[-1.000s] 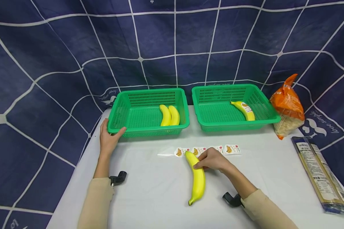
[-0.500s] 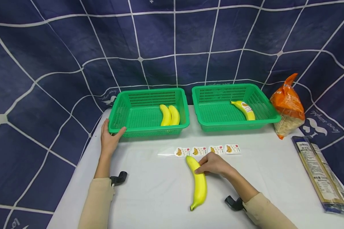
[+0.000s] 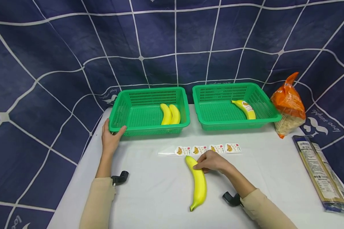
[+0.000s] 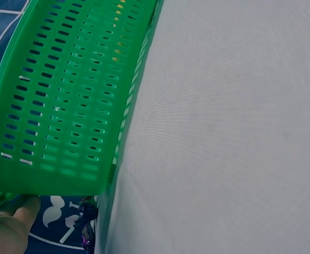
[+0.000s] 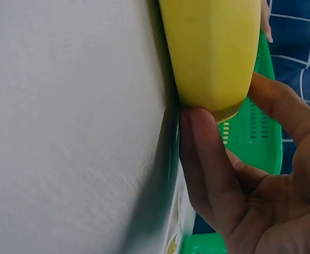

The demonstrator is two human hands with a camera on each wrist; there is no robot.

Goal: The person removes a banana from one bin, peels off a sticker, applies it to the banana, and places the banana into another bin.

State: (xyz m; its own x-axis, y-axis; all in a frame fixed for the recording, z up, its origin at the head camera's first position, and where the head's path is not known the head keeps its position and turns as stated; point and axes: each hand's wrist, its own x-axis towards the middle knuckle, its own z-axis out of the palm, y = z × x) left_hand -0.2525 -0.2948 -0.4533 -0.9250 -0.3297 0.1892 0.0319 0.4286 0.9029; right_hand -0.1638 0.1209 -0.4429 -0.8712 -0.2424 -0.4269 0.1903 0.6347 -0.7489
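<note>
In the head view a yellow banana [image 3: 200,184] lies lengthwise on the white table, its upper tip just below a strip of banana stickers [image 3: 200,150]. My right hand [image 3: 213,161] pinches its upper part from the right side, thumb on top. The right wrist view shows the fingers [image 5: 210,153] against one side of the banana [image 5: 210,53] and the thumb on the other. My left hand [image 3: 111,140] holds the front left corner of the left green basket [image 3: 149,129], with the thumb near the front rim. Two bananas [image 3: 170,114] lie side by side in that basket.
A second green basket [image 3: 238,124] stands to the right, with one banana [image 3: 244,109] bearing a sticker inside. Beside it leans an orange-topped bag [image 3: 289,105]. Long flat packages [image 3: 318,171] lie at the right table edge. A dark blue grid cloth [image 3: 195,38] hangs behind.
The banana has shifted slightly towards me. My right hand first moved down with it, then came slightly back up along it. The left hand stays at the basket corner.
</note>
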